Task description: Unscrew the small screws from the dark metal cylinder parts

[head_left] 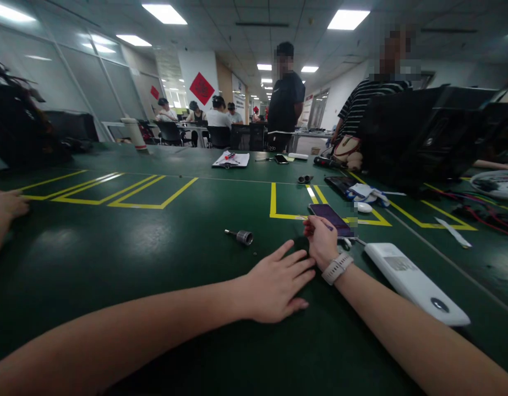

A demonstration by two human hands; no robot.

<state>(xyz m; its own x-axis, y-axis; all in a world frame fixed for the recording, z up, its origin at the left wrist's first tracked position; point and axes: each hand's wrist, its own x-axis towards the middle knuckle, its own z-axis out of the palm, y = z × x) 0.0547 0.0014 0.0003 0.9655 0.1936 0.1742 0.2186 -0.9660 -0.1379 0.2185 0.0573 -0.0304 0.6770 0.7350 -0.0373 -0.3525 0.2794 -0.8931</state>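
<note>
My left hand (274, 283) lies palm down on the green table (154, 264), fingers spread, with its fingertips close to my right hand. My right hand (322, 239), with a pale watch on the wrist, has curled fingers at the near left edge of a phone (331, 217). Whether anything is between those fingers is hidden. The phone lies screen up, and a cable links it with a white power bank (414, 283) beside my right forearm. Left of my hands lies a metal socket bit (242, 237) with a thin shank. A tiny ring-like part (255, 253) sits near it.
Yellow tape (272, 201) marks rectangles on the table. A white mouse (363, 207), a cloth (367, 193) and dark bags (422, 129) are at the right. A clipboard (231, 159) lies farther back. Another person's hand (8, 212) is at the left edge; people stand beyond.
</note>
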